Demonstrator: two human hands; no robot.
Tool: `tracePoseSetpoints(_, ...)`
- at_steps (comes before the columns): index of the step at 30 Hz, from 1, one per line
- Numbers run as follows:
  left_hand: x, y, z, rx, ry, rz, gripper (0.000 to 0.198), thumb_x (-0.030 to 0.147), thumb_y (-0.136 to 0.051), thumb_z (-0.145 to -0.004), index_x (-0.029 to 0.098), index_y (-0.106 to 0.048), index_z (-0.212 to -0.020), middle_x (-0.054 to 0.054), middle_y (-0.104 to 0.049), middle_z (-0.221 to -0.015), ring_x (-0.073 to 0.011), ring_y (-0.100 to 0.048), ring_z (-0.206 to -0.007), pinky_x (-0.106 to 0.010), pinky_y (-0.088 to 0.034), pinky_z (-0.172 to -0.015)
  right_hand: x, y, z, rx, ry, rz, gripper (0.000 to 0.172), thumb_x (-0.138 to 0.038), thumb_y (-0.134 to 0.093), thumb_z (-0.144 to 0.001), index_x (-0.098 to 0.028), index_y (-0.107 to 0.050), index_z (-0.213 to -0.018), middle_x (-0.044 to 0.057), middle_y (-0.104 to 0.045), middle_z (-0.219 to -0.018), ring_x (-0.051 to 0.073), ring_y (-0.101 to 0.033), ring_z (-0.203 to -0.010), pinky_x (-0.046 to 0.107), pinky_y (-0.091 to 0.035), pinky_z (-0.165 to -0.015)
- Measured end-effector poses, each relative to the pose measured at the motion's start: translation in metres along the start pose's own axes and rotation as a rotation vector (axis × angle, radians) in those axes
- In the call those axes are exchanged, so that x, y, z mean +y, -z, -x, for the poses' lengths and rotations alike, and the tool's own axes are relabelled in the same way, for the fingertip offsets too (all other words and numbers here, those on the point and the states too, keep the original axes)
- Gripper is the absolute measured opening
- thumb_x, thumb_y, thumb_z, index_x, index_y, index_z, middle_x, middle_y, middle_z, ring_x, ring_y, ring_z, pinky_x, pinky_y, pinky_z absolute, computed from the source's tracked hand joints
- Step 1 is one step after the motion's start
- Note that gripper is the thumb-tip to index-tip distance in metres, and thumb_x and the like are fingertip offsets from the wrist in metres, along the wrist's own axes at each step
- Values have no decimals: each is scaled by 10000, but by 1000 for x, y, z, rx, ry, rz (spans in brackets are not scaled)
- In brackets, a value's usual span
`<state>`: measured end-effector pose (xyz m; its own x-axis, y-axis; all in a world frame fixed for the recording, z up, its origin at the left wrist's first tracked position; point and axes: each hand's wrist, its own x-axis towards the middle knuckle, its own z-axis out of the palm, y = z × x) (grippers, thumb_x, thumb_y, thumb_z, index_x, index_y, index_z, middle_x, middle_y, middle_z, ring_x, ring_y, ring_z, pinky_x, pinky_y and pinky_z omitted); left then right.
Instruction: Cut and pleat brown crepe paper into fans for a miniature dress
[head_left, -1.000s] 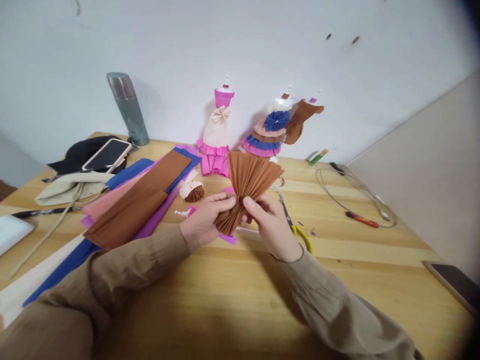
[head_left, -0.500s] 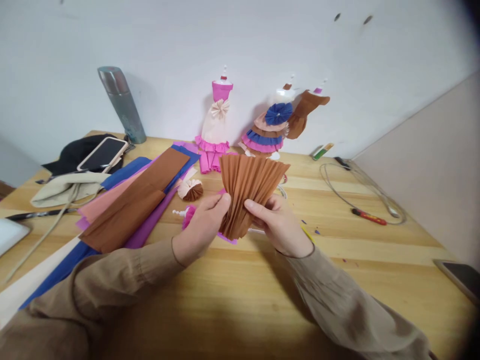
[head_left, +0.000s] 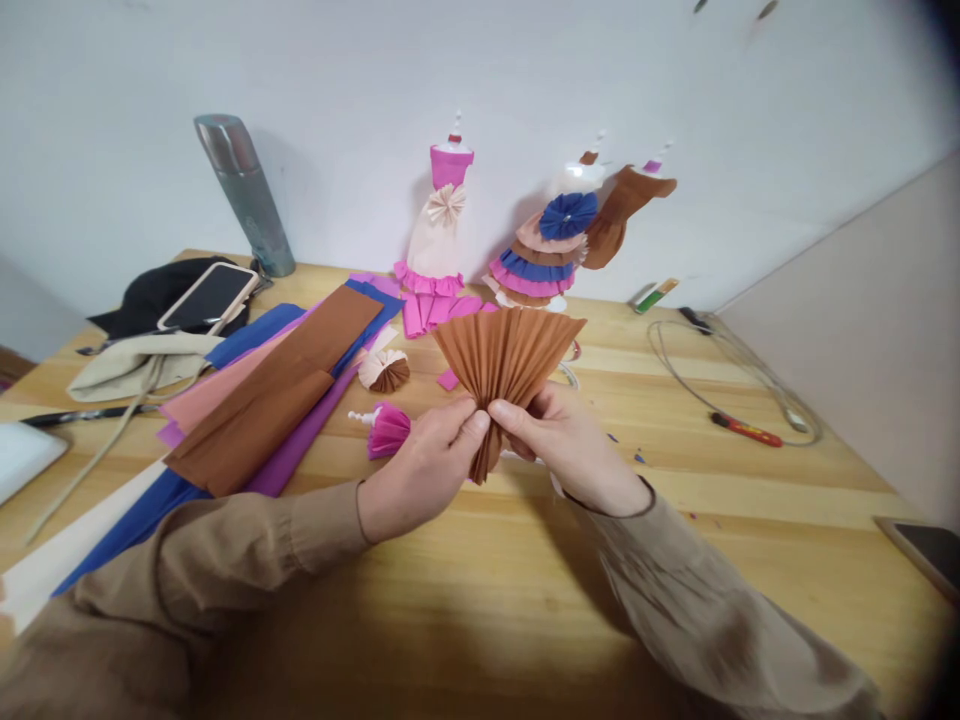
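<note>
Between my two hands is a pleated brown crepe paper (head_left: 510, 350), gathered narrow near its lower end and fanned out wide above. My left hand (head_left: 427, 455) pinches the gathered part from the left, thumb in front. From the right, my right hand (head_left: 566, 440) grips the same place, its thumb close to the left one. Just left of my left hand lies a small pink ruffled paper piece with a white beaded tip (head_left: 388, 430). Behind it rests a cream and brown paper rosette (head_left: 384, 371). Scraps of pink paper (head_left: 448, 380) show behind the fan.
Folded crepe paper strips (head_left: 262, 390) cover the table's left side. Along the wall stand miniature dress forms in paper dresses (head_left: 439, 240), (head_left: 536, 255), (head_left: 622, 215) and a grey flask (head_left: 247, 200). A phone (head_left: 210, 297) lies on black cloth. A cable (head_left: 675, 375) and red-handled tool (head_left: 746, 430) lie right.
My hands have drawn together, squeezing the lower part of the brown paper into a tight gather. Its top now spreads into a wider fan. The view has shifted slightly.
</note>
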<state>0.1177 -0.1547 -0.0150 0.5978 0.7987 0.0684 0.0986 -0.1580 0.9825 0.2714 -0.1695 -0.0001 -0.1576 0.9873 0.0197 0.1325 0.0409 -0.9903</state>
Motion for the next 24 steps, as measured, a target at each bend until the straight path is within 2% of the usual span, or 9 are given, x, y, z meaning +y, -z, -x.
tracePoseSetpoints(7,3,-2,4,-85,19,-96,331,301,-296,-971,161,-494,-746,-21,-574,-710,-111,-516,-639,-254,-430,-639,-5,5,7,-65,-85,79,426,-575,-668,-732,-165,-552,-725,-17,-570,-534,77,-471,-420,209,-372,-405)
tracePoseSetpoints(15,9,-3,6,-147,-25,-14,300,275,-279,-966,159,-487,-783,-33,-594,-774,-111,-554,-684,-254,-464,-705,-7,7,9,-119,-139,37,414,-556,-688,-726,-165,-559,-771,-19,-584,-548,92,-539,-439,209,-444,-419)
tracePoseSetpoints(20,10,-7,10,-112,-63,107,299,305,-284,-964,173,-462,-762,-33,-577,-760,-118,-552,-685,-260,-492,-683,-14,15,12,-241,-99,-50,324,-464,-693,-771,-163,-582,-819,9,-632,-636,136,-647,-575,235,-522,-531)
tracePoseSetpoints(24,9,-11,14,-99,-23,121,270,324,-325,-950,169,-478,-791,-35,-578,-771,-122,-539,-684,-264,-496,-651,-18,17,13,-256,-112,20,290,-433,-697,-780,-163,-591,-798,0,-624,-619,117,-619,-545,218,-502,-520)
